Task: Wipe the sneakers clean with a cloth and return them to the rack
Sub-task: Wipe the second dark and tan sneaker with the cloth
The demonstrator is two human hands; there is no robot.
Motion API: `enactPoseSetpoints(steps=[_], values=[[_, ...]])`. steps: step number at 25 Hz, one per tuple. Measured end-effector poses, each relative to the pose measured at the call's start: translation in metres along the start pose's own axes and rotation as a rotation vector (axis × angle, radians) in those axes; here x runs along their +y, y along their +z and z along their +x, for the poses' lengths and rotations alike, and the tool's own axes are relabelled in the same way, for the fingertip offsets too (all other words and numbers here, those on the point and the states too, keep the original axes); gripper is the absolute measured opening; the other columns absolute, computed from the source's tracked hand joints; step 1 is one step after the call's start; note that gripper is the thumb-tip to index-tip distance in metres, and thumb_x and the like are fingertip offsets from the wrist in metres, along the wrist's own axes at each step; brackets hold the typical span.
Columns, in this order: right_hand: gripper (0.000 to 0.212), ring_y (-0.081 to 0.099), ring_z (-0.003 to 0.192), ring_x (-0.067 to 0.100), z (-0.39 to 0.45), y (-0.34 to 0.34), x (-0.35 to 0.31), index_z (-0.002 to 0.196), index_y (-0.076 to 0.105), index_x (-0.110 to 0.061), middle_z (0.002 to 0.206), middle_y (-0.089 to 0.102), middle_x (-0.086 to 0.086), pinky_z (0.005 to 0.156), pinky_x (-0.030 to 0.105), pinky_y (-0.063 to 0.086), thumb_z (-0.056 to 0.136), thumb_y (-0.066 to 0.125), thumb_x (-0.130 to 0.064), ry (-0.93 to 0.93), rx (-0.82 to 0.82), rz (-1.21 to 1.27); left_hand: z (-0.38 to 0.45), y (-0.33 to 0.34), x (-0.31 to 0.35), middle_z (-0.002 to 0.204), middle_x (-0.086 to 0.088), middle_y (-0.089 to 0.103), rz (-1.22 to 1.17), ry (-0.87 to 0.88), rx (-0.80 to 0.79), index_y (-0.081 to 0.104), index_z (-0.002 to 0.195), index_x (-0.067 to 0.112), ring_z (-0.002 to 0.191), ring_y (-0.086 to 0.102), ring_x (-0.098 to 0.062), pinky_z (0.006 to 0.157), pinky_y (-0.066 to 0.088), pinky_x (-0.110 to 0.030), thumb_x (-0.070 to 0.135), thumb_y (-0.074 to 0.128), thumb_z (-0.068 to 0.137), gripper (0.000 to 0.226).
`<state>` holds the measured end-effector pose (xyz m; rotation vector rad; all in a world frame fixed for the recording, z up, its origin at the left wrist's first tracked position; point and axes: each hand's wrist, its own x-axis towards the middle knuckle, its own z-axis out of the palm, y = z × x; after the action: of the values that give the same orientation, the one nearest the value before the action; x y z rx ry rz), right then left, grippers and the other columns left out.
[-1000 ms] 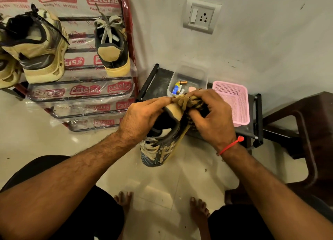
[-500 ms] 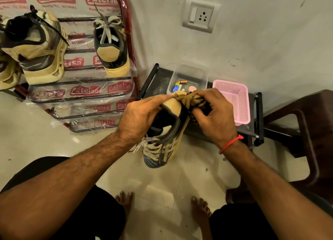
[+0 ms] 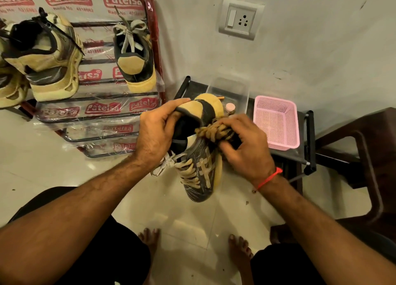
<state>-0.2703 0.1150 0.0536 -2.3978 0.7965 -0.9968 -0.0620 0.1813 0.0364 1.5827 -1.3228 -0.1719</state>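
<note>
Since a moment ago the sneaker (image 3: 199, 160) has turned, so that its yellow heel now points up toward twelve o'clock and its toe hangs down toward six, above the pale floor. The left hand (image 3: 156, 134) holds it at the heel collar, the thumb lying over the yellow heel patch and the other fingers curled around the rim. The right hand (image 3: 246, 147) has its fingers closed on a brownish cloth (image 3: 214, 131), which is bunched and pressed on the side of the shoe at three o'clock from the opening; if the cloth touches the sole also, I cannot say, because the hand covers it. At ten o'clock stands the rack (image 3: 96, 109), wrapped in printed plastic, with a second sneaker (image 3: 135, 55) on it, heel outward, and a larger beige shoe (image 3: 47, 57) at its left. Behind the hands, at one o'clock, a pink basket (image 3: 276, 122) sits on a black stand.
</note>
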Motion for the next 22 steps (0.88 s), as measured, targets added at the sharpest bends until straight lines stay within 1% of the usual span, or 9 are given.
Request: enactPoseSetpoints(steps=[2, 5, 7, 9, 13, 17, 18, 21, 22], values=[[0.033, 0.057, 0.1, 0.013, 0.002, -0.003, 0.002, 0.114, 0.068, -0.007, 0.109, 0.063, 0.007, 0.091, 0.033, 0.053, 0.081, 0.069, -0.005, 0.067, 0.043, 0.013, 0.001, 0.0, 0.002, 0.116, 0.011, 0.067, 0.0, -0.03, 0.021, 0.066, 0.131, 0.018, 0.108, 0.062, 0.005, 0.092, 0.052, -0.012, 0.011, 0.057, 0.101, 0.032], [0.034, 0.057, 0.104, 0.016, -0.008, 0.005, -0.014, 0.117, 0.066, -0.006, 0.112, 0.061, 0.009, 0.095, 0.026, 0.051, 0.084, 0.066, -0.014, -0.122, -0.092, -0.001, 0.003, -0.003, 0.001, 0.112, 0.016, 0.066, -0.027, -0.067, 0.037, 0.067, 0.127, 0.019, 0.102, 0.059, 0.019, 0.09, 0.049, -0.008, 0.011, 0.057, 0.101, 0.029], [0.035, 0.057, 0.104, 0.017, -0.003, 0.002, -0.004, 0.118, 0.066, -0.007, 0.112, 0.061, 0.009, 0.094, 0.033, 0.054, 0.085, 0.066, -0.014, -0.09, -0.085, -0.027, 0.004, -0.001, 0.0, 0.11, 0.019, 0.066, -0.027, -0.113, 0.032, 0.068, 0.126, 0.022, 0.099, 0.057, 0.022, 0.087, 0.049, -0.006, 0.012, 0.057, 0.101, 0.029], [0.034, 0.057, 0.102, 0.017, 0.001, -0.002, -0.001, 0.116, 0.067, -0.006, 0.11, 0.061, 0.009, 0.09, 0.039, 0.054, 0.083, 0.069, -0.009, 0.02, -0.03, -0.007, 0.004, 0.0, 0.0, 0.109, 0.018, 0.067, -0.025, -0.15, 0.038, 0.068, 0.124, 0.023, 0.098, 0.059, 0.019, 0.087, 0.05, -0.007, 0.014, 0.056, 0.101, 0.028], [0.036, 0.059, 0.102, 0.022, -0.016, 0.01, -0.022, 0.119, 0.065, -0.005, 0.114, 0.059, 0.012, 0.087, 0.032, 0.056, 0.087, 0.063, -0.021, -0.285, -0.226, -0.043, 0.005, 0.0, -0.003, 0.103, 0.015, 0.069, -0.064, -0.226, 0.025, 0.069, 0.117, 0.028, 0.099, 0.065, 0.0, 0.088, 0.056, -0.02, 0.014, 0.056, 0.101, 0.024], [0.037, 0.058, 0.103, 0.023, 0.002, -0.002, 0.0, 0.12, 0.064, -0.006, 0.115, 0.058, 0.011, 0.085, 0.043, 0.057, 0.085, 0.069, -0.016, -0.07, -0.128, -0.081, 0.006, 0.0, -0.001, 0.1, 0.013, 0.068, -0.056, -0.309, -0.009, 0.067, 0.114, 0.031, 0.099, 0.065, -0.008, 0.087, 0.056, -0.025, 0.015, 0.057, 0.101, 0.023], [0.037, 0.058, 0.103, 0.023, -0.002, 0.001, -0.004, 0.12, 0.064, -0.006, 0.116, 0.059, 0.011, 0.086, 0.042, 0.057, 0.085, 0.067, -0.018, -0.11, -0.148, -0.087, 0.006, -0.001, -0.002, 0.099, 0.012, 0.07, -0.053, -0.32, -0.02, 0.069, 0.114, 0.029, 0.099, 0.066, -0.01, 0.087, 0.057, -0.027, 0.015, 0.057, 0.101, 0.022], [0.036, 0.061, 0.101, 0.026, -0.017, 0.009, -0.019, 0.119, 0.065, -0.004, 0.117, 0.06, 0.014, 0.084, 0.039, 0.057, 0.087, 0.063, -0.02, -0.396, -0.365, -0.045, 0.008, -0.002, -0.01, 0.102, 0.005, 0.074, -0.055, -0.372, -0.056, 0.073, 0.113, 0.023, 0.1, 0.069, -0.014, 0.088, 0.058, -0.033, 0.016, 0.058, 0.101, 0.021], [0.036, 0.061, 0.101, 0.027, -0.012, 0.006, -0.014, 0.119, 0.065, -0.004, 0.116, 0.06, 0.014, 0.082, 0.041, 0.057, 0.087, 0.063, -0.019, -0.394, -0.384, -0.045, 0.009, -0.002, -0.01, 0.102, 0.004, 0.074, -0.059, -0.392, -0.063, 0.073, 0.113, 0.023, 0.101, 0.069, -0.014, 0.088, 0.058, -0.033, 0.017, 0.059, 0.101, 0.02]])
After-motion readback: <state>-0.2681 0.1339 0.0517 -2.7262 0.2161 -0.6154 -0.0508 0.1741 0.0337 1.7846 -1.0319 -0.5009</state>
